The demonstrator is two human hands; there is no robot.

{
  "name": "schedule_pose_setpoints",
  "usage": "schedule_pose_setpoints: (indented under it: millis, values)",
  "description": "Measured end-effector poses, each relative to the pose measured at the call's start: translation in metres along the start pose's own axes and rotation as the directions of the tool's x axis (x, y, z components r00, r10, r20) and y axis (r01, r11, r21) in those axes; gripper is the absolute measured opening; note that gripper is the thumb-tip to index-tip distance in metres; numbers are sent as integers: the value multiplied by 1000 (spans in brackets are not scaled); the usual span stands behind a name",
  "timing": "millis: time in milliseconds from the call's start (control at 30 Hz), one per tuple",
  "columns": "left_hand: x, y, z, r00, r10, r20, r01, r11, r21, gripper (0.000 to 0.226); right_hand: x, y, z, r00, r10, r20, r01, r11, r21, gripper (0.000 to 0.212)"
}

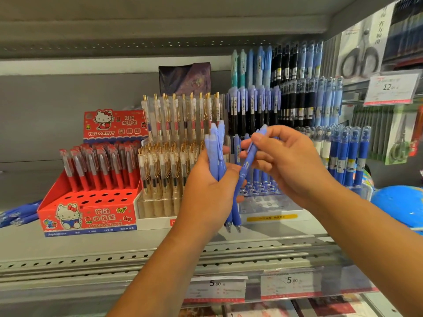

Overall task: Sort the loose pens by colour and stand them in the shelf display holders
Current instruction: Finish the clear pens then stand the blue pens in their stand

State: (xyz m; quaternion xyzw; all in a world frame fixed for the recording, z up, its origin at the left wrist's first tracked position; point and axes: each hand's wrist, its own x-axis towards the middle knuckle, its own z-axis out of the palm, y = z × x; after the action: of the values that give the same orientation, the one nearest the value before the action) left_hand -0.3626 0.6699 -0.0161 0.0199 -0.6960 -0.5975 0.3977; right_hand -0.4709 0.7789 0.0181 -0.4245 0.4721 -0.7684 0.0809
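My left hand [209, 193] grips a bundle of periwinkle-blue pens [216, 147], upright, tips pointing down below my palm. My right hand [289, 161] pinches one more blue pen [248, 161] near its top; this pen slants down-left and its lower part lies against the bundle. Behind my hands stands a clear tiered holder [263, 191] with empty holes in its front rows and blue and black pens in the rows above. More loose blue pens [18, 216] lie on the shelf at the far left.
A red Hello Kitty box [91, 216] holds red pens, with empty holes in front. Beside it a clear holder of gold-clipped pens [169, 156]. Dark blue capped pens [348, 154] stand at right, a blue globe [398, 202] beyond. Price tags line the shelf edge [137, 259].
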Motion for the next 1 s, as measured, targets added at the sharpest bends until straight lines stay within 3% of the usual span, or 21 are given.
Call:
schedule_pose_setpoints:
  millis: [167,300,433,533,800,1000]
  values:
    - [0,4,-1,988,116,-104,-117,993,-11,28,14,-9,-3,983,-176,-60,165,973,-159,22]
    - [0,6,-1,987,91,-131,-98,994,-45,30,26,-15,-4,924,-380,-44,327,844,-426,27]
    - [1,6,-2,989,63,-137,-71,996,-54,32,33,-5,-5,890,-455,-12,354,708,-611,29]
    - [-1,7,-1,989,88,-120,-93,995,-41,33,35,5,-6,890,-456,2,330,642,-692,31]
    - [-2,6,0,995,75,-69,-80,995,-66,31,34,17,-6,918,-387,90,320,586,-745,34]
    - [-2,5,-3,991,114,-75,-116,993,-30,11,34,22,-4,949,-204,241,309,441,-843,32]
